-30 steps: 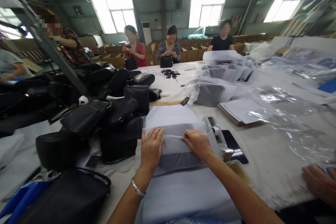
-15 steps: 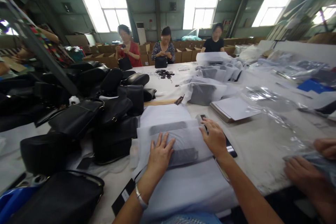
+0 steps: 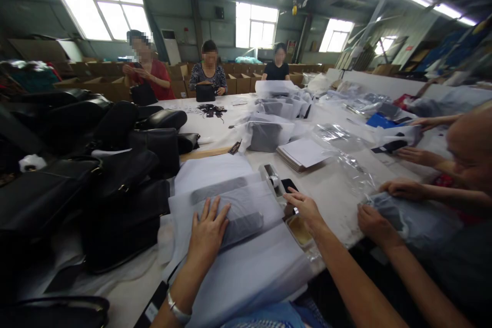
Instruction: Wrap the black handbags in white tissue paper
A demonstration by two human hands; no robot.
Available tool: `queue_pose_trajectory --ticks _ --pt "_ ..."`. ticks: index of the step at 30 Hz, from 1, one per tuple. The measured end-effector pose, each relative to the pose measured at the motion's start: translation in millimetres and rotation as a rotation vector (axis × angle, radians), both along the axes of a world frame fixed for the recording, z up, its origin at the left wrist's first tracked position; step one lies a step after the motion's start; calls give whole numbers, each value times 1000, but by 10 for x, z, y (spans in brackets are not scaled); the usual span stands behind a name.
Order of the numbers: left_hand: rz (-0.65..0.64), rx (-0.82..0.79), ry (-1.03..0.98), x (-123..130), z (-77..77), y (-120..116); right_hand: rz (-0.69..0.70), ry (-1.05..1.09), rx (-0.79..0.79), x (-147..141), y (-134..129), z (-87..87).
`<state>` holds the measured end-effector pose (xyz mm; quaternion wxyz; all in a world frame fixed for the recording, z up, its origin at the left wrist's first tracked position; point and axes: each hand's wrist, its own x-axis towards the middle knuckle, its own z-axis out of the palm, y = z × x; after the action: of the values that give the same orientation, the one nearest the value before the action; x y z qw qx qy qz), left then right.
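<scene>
My left hand lies spread on a dark flat item that shows through thin white paper. A bracelet circles that wrist. To the right, my right hand hovers with its fingers stretched out and nothing clearly visible in them. Beside its fingertips are a tape dispenser and a dark phone-like object. Below the hand sits a small tray with a yellowish inside. More white paper spreads under the wrapped item, towards my body.
Black bags are piled on the left. Behind the paper lie a tag, a stack of white sheets and a paper-wrapped bag. A person's hands handle a plastic-covered item on the right. Three people work across the table.
The view has swung right, showing more of the people there. My right hand has drawn back from the dispenser, towards me. My left hand still rests on the wrapped item.
</scene>
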<state>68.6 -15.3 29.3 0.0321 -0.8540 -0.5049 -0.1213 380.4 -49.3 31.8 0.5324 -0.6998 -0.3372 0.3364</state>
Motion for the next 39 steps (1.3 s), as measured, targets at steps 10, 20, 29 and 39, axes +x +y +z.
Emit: queue_pose_trajectory --ticks 10,20,29,39 --pt "-11 11 6 -21 -36 7 -129 85 95 -122 -522 205" --pt "-25 3 -13 -26 -25 4 -28 125 -73 30 -584 -127" --pt "-33 11 -16 -40 -47 9 274 -912 -26 454 -628 189" --pt "-37 -12 -16 -61 -122 37 963 -1126 191 -8 333 827"
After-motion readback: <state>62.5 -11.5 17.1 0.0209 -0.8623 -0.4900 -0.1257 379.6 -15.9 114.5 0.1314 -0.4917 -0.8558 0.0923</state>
